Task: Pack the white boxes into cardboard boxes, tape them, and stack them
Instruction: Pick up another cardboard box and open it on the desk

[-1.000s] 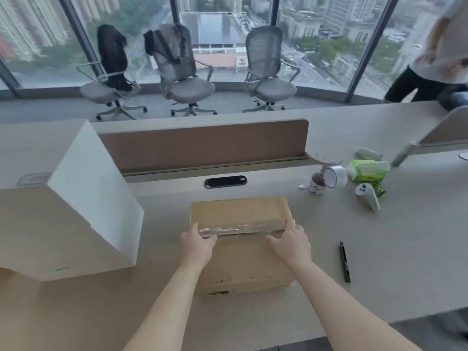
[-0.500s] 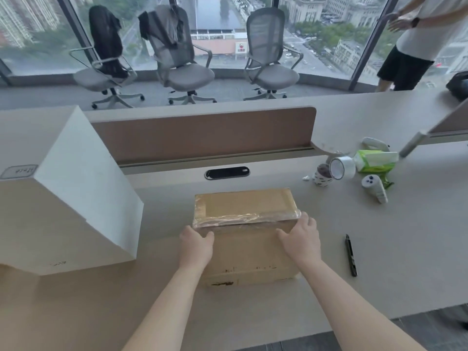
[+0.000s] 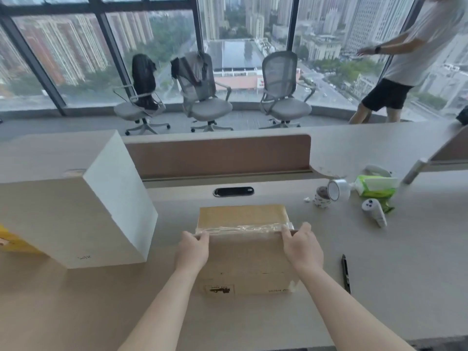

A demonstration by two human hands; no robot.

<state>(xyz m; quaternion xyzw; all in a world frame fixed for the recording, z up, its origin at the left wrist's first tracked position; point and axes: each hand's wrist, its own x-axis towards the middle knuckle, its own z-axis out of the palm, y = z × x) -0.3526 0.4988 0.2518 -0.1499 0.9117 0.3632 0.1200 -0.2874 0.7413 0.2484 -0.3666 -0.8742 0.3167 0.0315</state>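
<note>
Nearby, tape roll (image 3: 338, 190), pen (image 3: 346, 273), white box (image 3: 76, 219)

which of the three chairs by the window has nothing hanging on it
The right chair: its mesh back is bare. The left chair carries something black, the middle chair a grey garment.

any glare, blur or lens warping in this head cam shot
Head view: soft daylight from the windows, no hard shadows; the clear tape across the cardboard box shows a pale sheen; the wide lens bows the desk edge and window frames; the box's label print is too soft to read.
</note>
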